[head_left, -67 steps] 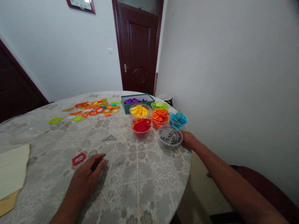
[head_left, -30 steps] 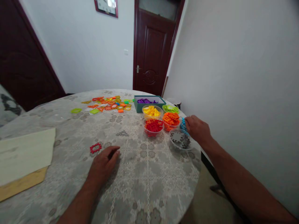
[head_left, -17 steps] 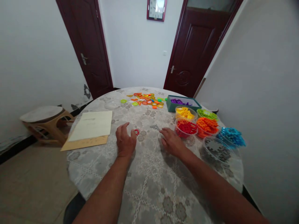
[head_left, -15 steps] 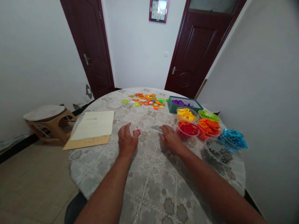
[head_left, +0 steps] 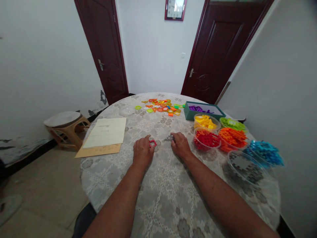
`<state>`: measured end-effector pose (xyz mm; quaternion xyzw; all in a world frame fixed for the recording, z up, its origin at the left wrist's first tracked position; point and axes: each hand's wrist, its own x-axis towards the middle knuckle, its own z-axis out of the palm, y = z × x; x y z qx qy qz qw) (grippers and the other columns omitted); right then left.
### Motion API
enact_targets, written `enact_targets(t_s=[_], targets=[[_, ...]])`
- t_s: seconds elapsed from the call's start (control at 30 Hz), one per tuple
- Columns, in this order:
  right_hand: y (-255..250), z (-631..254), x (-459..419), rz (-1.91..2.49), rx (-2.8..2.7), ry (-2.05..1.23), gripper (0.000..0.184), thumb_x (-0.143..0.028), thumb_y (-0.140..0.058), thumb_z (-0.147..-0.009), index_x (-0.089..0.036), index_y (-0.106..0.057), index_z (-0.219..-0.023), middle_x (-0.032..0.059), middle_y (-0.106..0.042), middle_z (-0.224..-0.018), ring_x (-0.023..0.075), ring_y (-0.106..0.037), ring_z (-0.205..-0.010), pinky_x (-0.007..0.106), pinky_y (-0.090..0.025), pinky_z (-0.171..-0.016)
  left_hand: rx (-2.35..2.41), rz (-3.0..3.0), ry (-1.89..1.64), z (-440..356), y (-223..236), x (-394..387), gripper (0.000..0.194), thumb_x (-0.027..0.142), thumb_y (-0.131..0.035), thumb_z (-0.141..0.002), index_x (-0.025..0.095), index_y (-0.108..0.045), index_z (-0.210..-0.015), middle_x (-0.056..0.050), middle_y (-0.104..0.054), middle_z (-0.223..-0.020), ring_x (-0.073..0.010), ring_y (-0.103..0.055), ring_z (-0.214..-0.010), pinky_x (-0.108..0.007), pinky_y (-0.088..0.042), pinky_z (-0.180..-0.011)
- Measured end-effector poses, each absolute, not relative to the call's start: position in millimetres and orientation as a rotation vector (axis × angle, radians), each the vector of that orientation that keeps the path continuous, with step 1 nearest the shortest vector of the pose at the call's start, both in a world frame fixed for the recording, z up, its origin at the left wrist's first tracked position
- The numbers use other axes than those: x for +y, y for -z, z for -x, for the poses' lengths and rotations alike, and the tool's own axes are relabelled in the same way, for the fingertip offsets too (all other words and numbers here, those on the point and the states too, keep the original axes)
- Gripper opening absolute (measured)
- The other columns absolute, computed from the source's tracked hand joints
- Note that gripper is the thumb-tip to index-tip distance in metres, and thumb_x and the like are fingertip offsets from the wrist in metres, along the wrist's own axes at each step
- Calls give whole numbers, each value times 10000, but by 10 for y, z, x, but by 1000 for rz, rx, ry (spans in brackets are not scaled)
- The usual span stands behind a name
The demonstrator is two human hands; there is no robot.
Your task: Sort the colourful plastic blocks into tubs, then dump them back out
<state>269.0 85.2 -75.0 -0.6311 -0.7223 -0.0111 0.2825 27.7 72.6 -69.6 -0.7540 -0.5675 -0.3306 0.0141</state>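
My left hand (head_left: pixel 143 150) rests low over the table, thumb and fingers closed at the near side of a small red ring of linked plastic pieces (head_left: pixel 155 142). My right hand (head_left: pixel 180 144) is a short way to the right. Its fingertips pinch the end of some grey interlocking plastic pieces (head_left: pixel 168 138), which point towards the red ring without touching it. My fingers partly cover both things. Right of that hand, red plastic pieces (head_left: pixel 206 138) fill a clear round tub.
More tubs hold yellow (head_left: pixel 205 122), orange (head_left: pixel 232 138), green (head_left: pixel 232 124), blue (head_left: pixel 264 151) and grey pieces (head_left: pixel 247 167). A green box (head_left: pixel 190 114) contains purple pieces. Mixed colourful pieces (head_left: pixel 160 107) lie at the back. Paper sheets (head_left: pixel 106 134) are at left, beyond them a stool (head_left: pixel 65 124).
The view has turned slightly left, so the scene sits further right. My right fingers have closed more on the grey pieces, and the red ring shows more beside my left hand.
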Motion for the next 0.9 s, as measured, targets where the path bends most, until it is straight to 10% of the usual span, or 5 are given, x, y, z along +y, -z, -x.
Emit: enact_targets(t_s=[0.6,0.9], targets=[[549,-2582,886,1651,-1845,-209,216,-234,-554,-979,-206,-645,-1173,110,-763,-1038,264,-696,-967,355,-468,-896,-1679,2437,1384,-205,517,835,584,461,-661,-945,235,-509,-1462,-123,-695,-1164,-275,-752,-955,-537,-619,-938],[520,-2594,826,1500,-1787,-347,541,-111,-472,-947,-223,-518,-1474,72,-766,-1186,213,-717,-1054,298,-514,-905,-1675,2457,1382,-205,490,827,568,462,-669,-937,236,-526,-1438,-133,-701,-1158,-290,-761,-986,-532,-634,-896]])
